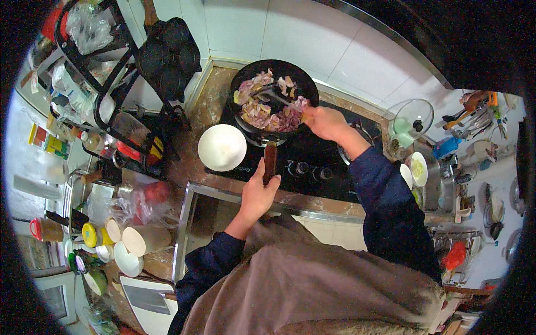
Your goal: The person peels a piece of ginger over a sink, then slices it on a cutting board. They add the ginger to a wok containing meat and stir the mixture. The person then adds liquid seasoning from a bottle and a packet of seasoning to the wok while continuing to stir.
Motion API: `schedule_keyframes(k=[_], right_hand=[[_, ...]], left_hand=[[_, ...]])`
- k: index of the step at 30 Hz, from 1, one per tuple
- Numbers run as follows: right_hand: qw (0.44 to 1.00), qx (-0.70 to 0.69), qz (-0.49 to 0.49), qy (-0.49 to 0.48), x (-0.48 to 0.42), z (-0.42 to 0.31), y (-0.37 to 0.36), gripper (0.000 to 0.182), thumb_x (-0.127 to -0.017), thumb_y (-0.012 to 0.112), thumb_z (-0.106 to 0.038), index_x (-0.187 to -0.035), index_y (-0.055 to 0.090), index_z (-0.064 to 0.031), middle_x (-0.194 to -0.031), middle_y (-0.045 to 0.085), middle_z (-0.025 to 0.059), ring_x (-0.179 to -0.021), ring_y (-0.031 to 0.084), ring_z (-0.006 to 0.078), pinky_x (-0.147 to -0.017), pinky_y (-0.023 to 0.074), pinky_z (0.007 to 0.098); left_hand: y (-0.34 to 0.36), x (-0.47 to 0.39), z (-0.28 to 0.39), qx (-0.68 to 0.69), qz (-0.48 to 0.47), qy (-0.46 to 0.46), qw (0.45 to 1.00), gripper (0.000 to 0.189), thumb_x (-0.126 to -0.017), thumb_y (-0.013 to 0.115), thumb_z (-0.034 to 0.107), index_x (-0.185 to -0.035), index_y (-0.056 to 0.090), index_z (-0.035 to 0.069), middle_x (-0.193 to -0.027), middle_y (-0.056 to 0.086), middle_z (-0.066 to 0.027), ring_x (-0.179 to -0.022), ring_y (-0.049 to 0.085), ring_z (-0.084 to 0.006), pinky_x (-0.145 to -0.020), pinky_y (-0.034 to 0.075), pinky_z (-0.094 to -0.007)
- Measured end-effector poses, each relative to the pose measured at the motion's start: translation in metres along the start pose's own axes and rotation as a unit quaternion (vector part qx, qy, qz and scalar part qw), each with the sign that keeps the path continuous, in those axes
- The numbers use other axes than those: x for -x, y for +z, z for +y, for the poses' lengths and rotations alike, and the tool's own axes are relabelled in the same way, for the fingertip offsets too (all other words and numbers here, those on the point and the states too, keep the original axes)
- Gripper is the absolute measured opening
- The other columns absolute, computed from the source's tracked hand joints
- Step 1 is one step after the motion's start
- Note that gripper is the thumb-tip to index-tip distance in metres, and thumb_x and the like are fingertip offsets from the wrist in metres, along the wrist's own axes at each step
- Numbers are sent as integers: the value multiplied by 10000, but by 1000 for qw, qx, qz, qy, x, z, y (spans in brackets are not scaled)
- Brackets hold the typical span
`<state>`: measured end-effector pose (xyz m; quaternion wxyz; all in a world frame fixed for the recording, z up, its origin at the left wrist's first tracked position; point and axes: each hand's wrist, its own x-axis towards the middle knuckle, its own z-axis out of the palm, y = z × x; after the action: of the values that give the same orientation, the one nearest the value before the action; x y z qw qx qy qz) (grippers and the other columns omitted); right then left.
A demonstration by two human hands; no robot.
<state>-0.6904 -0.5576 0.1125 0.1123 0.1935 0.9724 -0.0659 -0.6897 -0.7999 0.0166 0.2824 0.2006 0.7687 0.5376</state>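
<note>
A dark wok point(274, 69) sits over the left burner of a black glass gas stove point(335, 176). Sliced pink meat point(289, 119) with pale yellow pieces among it is spread around the wok's inside. My left hand point(257, 190) grips the wok's brown wooden handle point(270, 159). Over the wok's right rim, my right hand point(324, 123) holds a spatula point(281, 99), whose blade reaches in among the meat. A white bowl point(222, 148) stands at the stove's left edge, close to the handle.
A black rack point(100, 109) with bags and bottles rises at left, near a dark multi-cup pan point(169, 58). A cleaver point(146, 298) lies on a white cutting board point(144, 320) at lower left. At right are a glass lid point(414, 119), a bowl of chopped food point(418, 168) and a sink point(447, 190).
</note>
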Motion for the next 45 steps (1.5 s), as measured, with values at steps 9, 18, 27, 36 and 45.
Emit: schedule_keyframes(k=[9, 18, 27, 36, 45], right_hand=[[992, 125, -3, -16, 61, 37, -43, 314, -837, 532, -256, -1140, 600, -219, -930, 668, 124, -848, 645, 327, -705, 520, 440], [995, 52, 56, -59, -3, 18, -7, 331, -854, 533, -289, -1153, 583, -157, -948, 663, 144, -865, 637, 332, -729, 508, 430], [991, 125, 24, -30, 83, 54, -108, 228, -843, 532, -320, -975, 684, -213, -883, 676, 111, -819, 647, 314, -695, 516, 444], [992, 69, 90, -55, 2, 16, -23, 218, -852, 516, -269, -942, 650, -122, -884, 673, 114, -845, 648, 331, -712, 519, 468], [994, 60, 52, -69, 72, 26, -34, 199, -866, 495, -255, -920, 641, -130, -841, 660, 145, -795, 641, 353, -668, 515, 479]], left_hand=[[0, 0, -1, -1, 6, 11, 1000, 673, -839, 581, 298, -1399, 327, 26, -965, 647, -214, -873, 640, -335, -788, 483, -364], [-2, 2, 3, 7, -1, 8, 1000, 663, -845, 576, 290, -1407, 323, 45, -999, 643, -200, -906, 633, -320, -812, 477, -353], [5, -2, -10, -20, 39, 59, 997, 604, -865, 587, 183, -1407, 344, 72, -728, 574, -34, -559, 521, -104, -500, 452, -258], [0, 0, -2, 11, -2, 3, 1000, 660, -839, 588, 289, -1397, 340, 41, -940, 648, -208, -851, 643, -310, -775, 482, -367], [8, -3, -17, -11, 31, 45, 998, 626, -875, 582, 189, -1433, 310, 108, -754, 576, -21, -588, 513, -89, -510, 455, -253]])
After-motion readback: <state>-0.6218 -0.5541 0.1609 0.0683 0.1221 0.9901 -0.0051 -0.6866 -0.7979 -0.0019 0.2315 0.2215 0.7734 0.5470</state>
